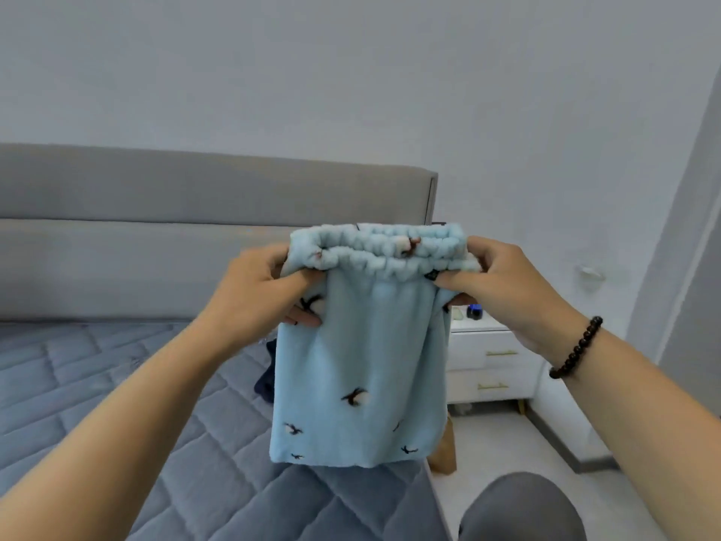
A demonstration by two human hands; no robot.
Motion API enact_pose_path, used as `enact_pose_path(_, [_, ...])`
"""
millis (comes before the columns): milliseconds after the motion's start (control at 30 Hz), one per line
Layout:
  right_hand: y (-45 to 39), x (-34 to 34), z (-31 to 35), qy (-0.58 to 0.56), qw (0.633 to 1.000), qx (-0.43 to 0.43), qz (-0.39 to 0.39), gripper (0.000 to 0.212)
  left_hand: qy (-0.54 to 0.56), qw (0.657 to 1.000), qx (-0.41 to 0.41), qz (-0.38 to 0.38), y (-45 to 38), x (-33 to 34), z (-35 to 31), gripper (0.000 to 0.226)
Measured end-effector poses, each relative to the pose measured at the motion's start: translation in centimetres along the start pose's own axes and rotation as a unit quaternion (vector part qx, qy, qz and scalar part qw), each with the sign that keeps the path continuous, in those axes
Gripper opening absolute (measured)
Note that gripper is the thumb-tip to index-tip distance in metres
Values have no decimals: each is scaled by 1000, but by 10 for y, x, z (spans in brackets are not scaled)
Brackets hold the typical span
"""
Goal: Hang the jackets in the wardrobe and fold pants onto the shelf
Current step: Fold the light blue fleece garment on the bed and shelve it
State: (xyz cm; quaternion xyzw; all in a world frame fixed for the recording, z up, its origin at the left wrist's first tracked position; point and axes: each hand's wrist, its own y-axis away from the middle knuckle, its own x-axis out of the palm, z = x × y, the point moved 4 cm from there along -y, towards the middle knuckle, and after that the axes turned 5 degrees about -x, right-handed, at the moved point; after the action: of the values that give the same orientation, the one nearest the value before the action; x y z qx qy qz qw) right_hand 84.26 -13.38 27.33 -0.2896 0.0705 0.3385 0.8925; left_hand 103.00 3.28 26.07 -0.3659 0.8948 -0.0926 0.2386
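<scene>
A person holds up a pair of soft, fluffy light-blue pants (363, 357) in the air, in front of the chest. The pants are folded into a tall, flat rectangle. The puffy, bunched-up waistband is at 12 o'clock and the straight bottom edge hangs at 6 o'clock. Small dark and white flower shapes dot the fuzzy cloth.

The left hand (257, 294) grips the waistband corner at 9 o'clock. Its thumb lies across the front of the cloth and its fingers (302, 319) curl round behind it. The right hand (507, 290) grips the other corner at 3 o'clock, pinching the waistband between thumb and curled fingers. A string of round dark beads (577, 347) wraps the right wrist.

The pants hang above the corner of a bed with a blue-grey quilted mattress (117, 404), stitched in a diamond pattern. A smooth grey padded headboard (195, 212) stands at 10 o'clock. A dark navy piece of cloth (266, 378) lies on the mattress, peeking out just behind the left edge of the pants. At 3 o'clock sits a white bedside cabinet with thin gold handles (495, 369). At 5 o'clock a grey rounded knee (522, 509) shows.
</scene>
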Motion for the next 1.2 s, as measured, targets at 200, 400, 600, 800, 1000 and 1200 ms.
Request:
enact_pose_path(200, [35,20,-52,-44,997,66,10,27,-21,999,-25,21,20,12,58,51])
enact_pose_path(400, [24,31,-87,-38,993,109,31,26,46,997,-43,34,-1,31,100,43])
enact_pose_path(600, [-10,58,-148,-32,979,186,76,21,124,977,-161,63,-44,71,184,16])
enact_pose_path(800, [-100,81,-213,-15,973,221,60,25,151,958,-240,36,-113,85,235,20])
enact_pose_path(1000, [-260,114,-291,-1,974,227,-7,18,100,963,-247,-37,-270,81,276,25])
enact_pose_path(1200, [-307,153,-377,116,959,253,60,79,24,941,-335,-40,-323,101,372,33])
